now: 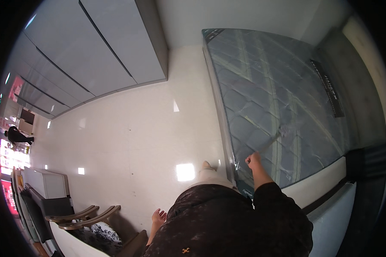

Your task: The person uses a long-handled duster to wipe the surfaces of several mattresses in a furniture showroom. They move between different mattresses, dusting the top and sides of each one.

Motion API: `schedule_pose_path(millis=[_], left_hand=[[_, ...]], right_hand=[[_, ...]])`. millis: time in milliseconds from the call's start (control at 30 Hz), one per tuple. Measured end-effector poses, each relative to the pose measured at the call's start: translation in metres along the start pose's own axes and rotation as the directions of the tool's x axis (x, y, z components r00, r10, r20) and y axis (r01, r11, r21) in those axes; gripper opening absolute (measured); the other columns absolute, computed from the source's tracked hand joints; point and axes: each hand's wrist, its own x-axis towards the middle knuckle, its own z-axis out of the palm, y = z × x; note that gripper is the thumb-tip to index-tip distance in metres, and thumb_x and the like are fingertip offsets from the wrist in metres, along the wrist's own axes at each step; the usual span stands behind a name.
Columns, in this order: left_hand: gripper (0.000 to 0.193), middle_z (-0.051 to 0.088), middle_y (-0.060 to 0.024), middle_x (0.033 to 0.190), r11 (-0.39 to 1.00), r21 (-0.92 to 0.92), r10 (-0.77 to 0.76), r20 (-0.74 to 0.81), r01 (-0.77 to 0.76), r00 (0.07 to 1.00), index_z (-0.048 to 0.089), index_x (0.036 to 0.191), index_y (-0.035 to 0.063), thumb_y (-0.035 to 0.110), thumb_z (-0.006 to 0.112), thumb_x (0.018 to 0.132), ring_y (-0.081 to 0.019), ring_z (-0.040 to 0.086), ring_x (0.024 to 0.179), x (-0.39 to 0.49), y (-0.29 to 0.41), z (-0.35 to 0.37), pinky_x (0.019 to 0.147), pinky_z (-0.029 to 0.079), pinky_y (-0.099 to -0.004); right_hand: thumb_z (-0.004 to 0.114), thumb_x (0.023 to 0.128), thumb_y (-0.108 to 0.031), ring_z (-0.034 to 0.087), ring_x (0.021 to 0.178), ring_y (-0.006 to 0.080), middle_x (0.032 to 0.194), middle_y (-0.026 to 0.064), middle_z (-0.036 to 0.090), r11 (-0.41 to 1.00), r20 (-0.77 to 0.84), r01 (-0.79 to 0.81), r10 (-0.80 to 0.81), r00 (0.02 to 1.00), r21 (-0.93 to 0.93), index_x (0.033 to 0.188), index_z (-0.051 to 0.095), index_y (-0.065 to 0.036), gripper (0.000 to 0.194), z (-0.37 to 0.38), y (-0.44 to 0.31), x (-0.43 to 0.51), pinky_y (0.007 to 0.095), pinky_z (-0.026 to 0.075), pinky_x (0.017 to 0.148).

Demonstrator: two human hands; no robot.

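Note:
A thin-handled duster (283,130) is gripped near its end by my right hand (253,159), which is closed in a fist. The duster's pale, blurred head is over a grey quilted mattress (251,96), and I cannot tell if it touches. Clear plastic film covers the mattress, which has a dark printed strip (328,88) lying across its far side. My left hand (159,216) hangs beside my body with its fingers loosely apart and nothing in it.
Tall light-grey wardrobes (112,35) line the upper left. Wooden-armed chairs (87,218) with a patterned cushion stand at lower left, near a white cabinet (48,184). A person (17,135) is far off at left. Glossy tile floor (141,135) runs between. Another mattress (333,215) lies at lower right.

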Motion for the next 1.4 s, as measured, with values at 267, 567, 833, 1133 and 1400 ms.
schedule_pose_path(millis=[267,567,833,1133,1400], left_hand=[[0.029,0.052,-0.0107,0.091,0.996,-0.029,0.092,0.198,-0.088,0.976,0.044,0.111,0.0097,0.024,0.037,0.086,-0.0242,0.053,0.077,-0.002,0.085,0.108,0.066,0.047,-0.0359],[0.028,0.053,-0.0109,0.092,0.979,0.204,-0.001,0.134,-0.027,0.991,0.043,0.112,0.0108,0.02,0.036,0.086,-0.0246,0.054,0.074,0.054,0.184,0.162,0.063,0.046,-0.0369],[0.034,0.053,-0.0102,0.089,0.954,0.299,-0.019,0.143,-0.025,0.989,0.041,0.117,0.0117,0.021,0.039,0.085,-0.0218,0.053,0.07,0.125,0.292,0.255,0.057,0.046,-0.0308],[0.027,0.052,-0.0085,0.086,0.955,0.189,0.12,0.46,-0.229,0.88,0.045,0.108,0.0108,0.025,0.039,0.086,-0.0211,0.053,0.071,0.144,0.391,0.357,0.062,0.047,-0.032],[0.031,0.053,-0.0094,0.088,0.958,0.286,-0.042,0.221,-0.024,0.974,0.044,0.113,0.012,0.024,0.042,0.084,-0.0218,0.053,0.068,0.159,0.364,0.305,0.058,0.047,-0.0324]], right_hand=[[0.036,0.088,-0.037,0.042,0.033,0.0212,0.047,0.0082,0.043,0.762,0.18,0.178,-0.082,0.98,-0.622,0.067,0.046,-0.003,0.04,0.186,-0.062,0.001,0.0356,0.033,0.031],[0.039,0.085,-0.04,0.051,0.049,0.0249,0.064,0.0147,0.053,0.696,0.177,0.377,-0.343,0.922,-0.611,0.086,0.053,0.006,0.048,0.179,-0.078,0.022,0.0357,0.037,0.042],[0.036,0.087,-0.043,0.031,0.038,0.0165,0.05,0.0048,0.037,0.793,-0.401,0.011,-0.32,0.858,-0.609,0.072,0.047,-0.004,0.044,0.081,-0.077,0.02,0.0315,0.028,0.035],[0.033,0.087,-0.047,0.024,0.033,0.0157,0.041,0.0025,0.028,0.983,-0.534,-0.071,0.154,0.832,0.172,0.055,0.034,-0.009,0.05,0.122,-0.111,-0.039,0.0272,0.023,0.032],[0.035,0.086,-0.043,0.027,0.031,0.0181,0.04,0.0049,0.031,0.958,-0.52,0.029,0.128,0.845,0.284,0.058,0.04,-0.007,0.046,0.208,-0.12,0.018,0.0304,0.022,0.03]])
